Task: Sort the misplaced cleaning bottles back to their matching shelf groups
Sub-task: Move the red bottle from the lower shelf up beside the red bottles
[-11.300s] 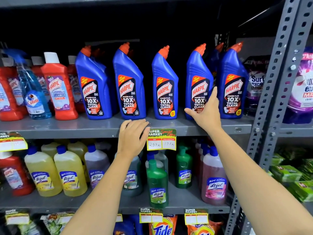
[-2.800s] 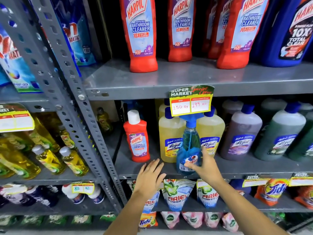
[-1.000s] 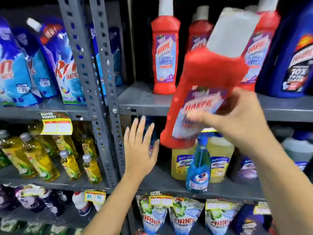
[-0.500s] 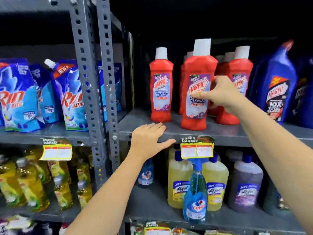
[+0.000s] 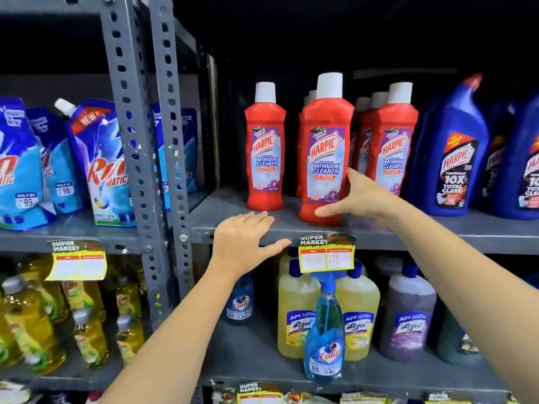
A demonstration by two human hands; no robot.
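A red Harpic bathroom cleaner bottle (image 5: 325, 158) stands upright at the front of the upper shelf (image 5: 437, 231), among other red Harpic bottles (image 5: 264, 153). My right hand (image 5: 358, 199) is at its lower right side with fingers spread; the thumb lies across the base and the fingertips touch its side without gripping. My left hand (image 5: 242, 240) rests flat and empty on the shelf's front edge. A blue Colin spray bottle (image 5: 325, 339) stands on the lower shelf in front of yellow Lizol bottles (image 5: 294, 310). A second Colin bottle (image 5: 240, 301) is partly hidden behind my left wrist.
Blue Harpic toilet cleaner bottles (image 5: 455, 158) fill the upper shelf's right. Grey perforated uprights (image 5: 172, 170) divide this bay from Rin pouches (image 5: 102, 170) and yellow dish-liquid bottles (image 5: 29, 325) on the left. A price tag (image 5: 326, 255) hangs from the shelf edge. Purple Lizol (image 5: 408, 319) stands lower right.
The red Harpic bottle, carried tilted in my right hand a second ago, now stands on the upper shelf. My right hand has slid down its side and opened. My left hand stays on the edge.
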